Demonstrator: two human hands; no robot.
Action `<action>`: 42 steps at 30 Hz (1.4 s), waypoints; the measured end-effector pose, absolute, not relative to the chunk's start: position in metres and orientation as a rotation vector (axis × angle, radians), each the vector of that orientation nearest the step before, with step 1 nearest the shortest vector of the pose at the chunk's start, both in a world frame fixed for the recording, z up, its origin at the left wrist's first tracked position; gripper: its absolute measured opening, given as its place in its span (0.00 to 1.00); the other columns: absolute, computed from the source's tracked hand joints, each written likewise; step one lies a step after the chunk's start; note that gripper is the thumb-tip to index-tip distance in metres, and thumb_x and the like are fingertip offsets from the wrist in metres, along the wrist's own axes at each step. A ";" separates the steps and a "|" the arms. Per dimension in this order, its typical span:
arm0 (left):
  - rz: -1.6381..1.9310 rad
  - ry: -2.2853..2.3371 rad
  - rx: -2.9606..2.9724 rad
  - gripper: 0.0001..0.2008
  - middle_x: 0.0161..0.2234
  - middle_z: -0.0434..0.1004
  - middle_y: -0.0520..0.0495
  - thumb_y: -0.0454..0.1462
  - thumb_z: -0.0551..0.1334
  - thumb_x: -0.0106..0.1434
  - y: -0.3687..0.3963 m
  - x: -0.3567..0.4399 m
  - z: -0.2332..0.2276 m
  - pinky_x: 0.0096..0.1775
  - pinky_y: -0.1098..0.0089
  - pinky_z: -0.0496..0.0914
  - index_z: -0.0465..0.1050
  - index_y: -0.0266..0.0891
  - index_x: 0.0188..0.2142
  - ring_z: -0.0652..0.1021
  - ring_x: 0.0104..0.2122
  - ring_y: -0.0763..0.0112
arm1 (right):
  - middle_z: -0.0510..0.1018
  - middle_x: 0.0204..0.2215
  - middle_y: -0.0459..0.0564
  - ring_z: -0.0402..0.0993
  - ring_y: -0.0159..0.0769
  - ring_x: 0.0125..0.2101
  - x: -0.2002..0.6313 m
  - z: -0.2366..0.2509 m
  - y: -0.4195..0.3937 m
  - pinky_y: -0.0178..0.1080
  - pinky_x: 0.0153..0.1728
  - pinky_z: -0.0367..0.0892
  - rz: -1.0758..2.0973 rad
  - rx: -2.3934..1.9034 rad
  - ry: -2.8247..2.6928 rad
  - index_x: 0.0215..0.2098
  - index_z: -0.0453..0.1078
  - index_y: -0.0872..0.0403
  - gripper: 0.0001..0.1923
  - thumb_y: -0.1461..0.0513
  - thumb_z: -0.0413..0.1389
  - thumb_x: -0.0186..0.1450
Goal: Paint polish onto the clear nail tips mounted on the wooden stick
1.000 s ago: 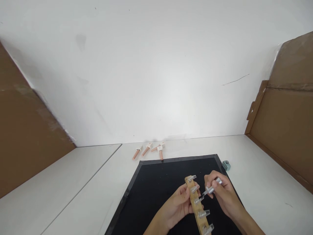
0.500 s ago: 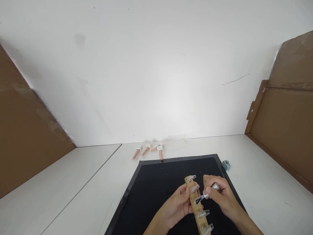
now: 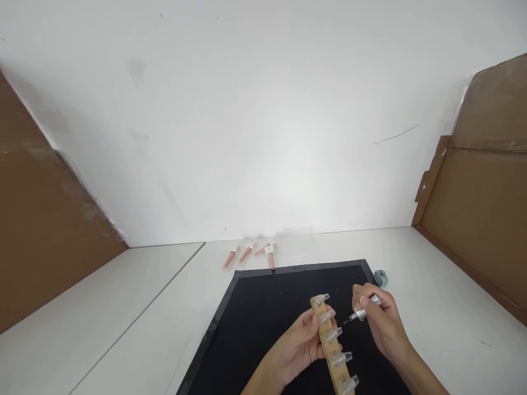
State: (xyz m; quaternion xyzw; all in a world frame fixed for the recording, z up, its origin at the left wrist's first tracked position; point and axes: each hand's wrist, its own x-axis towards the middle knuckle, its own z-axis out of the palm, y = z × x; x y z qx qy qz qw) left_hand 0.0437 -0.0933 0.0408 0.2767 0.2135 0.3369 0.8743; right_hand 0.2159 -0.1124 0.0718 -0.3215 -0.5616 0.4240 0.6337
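My left hand grips a tan wooden strip, thumb on its near face and fingers behind. Several clear, tapered plastic pieces stick out from the strip in a row toward the right. My right hand pinches a slim silver-handled tool with a thin, dark, brush-like tip. That tip points left, just short of the middle clear piece and apart from it. Under both hands lies a black mat with a grey taped border.
Several pink sticks with white block heads lie beyond the mat's back edge. A small teal bottle-like object stands by the mat's right corner. Brown cardboard panels flank the white table, and a white wall rises behind.
My right hand has drawn the silver-handled tool back up and right, away from the middle clear piece where its tip was. My left hand and the strip have hardly moved.
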 end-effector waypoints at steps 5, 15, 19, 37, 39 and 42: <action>0.693 0.470 0.588 0.20 0.27 0.76 0.52 0.45 0.74 0.42 -0.093 0.046 0.044 0.35 0.68 0.72 0.79 0.37 0.32 0.76 0.26 0.75 | 0.62 0.17 0.41 0.54 0.30 0.19 0.213 0.073 -0.113 0.34 0.21 0.52 1.022 -0.707 -1.334 0.21 0.66 0.52 0.20 0.48 0.56 0.64; 0.676 0.464 0.591 0.19 0.26 0.75 0.53 0.45 0.74 0.42 -0.092 0.049 0.043 0.34 0.69 0.70 0.78 0.38 0.32 0.77 0.25 0.75 | 0.60 0.17 0.41 0.53 0.30 0.19 0.210 0.081 -0.114 0.34 0.23 0.55 1.059 -0.767 -1.402 0.19 0.67 0.54 0.22 0.47 0.56 0.62; 0.680 0.449 0.593 0.20 0.27 0.75 0.53 0.45 0.75 0.42 -0.092 0.048 0.043 0.35 0.69 0.70 0.78 0.38 0.33 0.76 0.25 0.75 | 0.60 0.16 0.40 0.52 0.29 0.19 0.211 0.081 -0.113 0.34 0.23 0.57 1.081 -0.815 -1.369 0.19 0.67 0.54 0.23 0.47 0.57 0.62; 0.758 0.433 0.678 0.23 0.27 0.76 0.51 0.46 0.75 0.39 -0.090 0.038 0.050 0.33 0.73 0.65 0.81 0.38 0.35 0.74 0.27 0.76 | 0.61 0.16 0.42 0.55 0.31 0.19 0.211 0.080 -0.115 0.35 0.21 0.51 1.092 -0.644 -1.416 0.22 0.69 0.53 0.24 0.43 0.55 0.61; 0.776 0.430 0.705 0.23 0.27 0.75 0.51 0.46 0.75 0.39 -0.090 0.037 0.051 0.34 0.72 0.65 0.81 0.39 0.35 0.74 0.28 0.75 | 0.62 0.17 0.42 0.56 0.31 0.20 0.211 0.082 -0.117 0.35 0.22 0.52 1.092 -0.615 -1.454 0.22 0.70 0.53 0.23 0.43 0.55 0.61; 0.793 0.434 0.741 0.23 0.27 0.74 0.51 0.47 0.75 0.40 -0.089 0.037 0.053 0.34 0.72 0.64 0.81 0.39 0.35 0.73 0.28 0.74 | 0.62 0.18 0.42 0.56 0.31 0.20 0.212 0.084 -0.117 0.35 0.22 0.52 1.094 -0.587 -1.503 0.23 0.71 0.52 0.23 0.44 0.54 0.62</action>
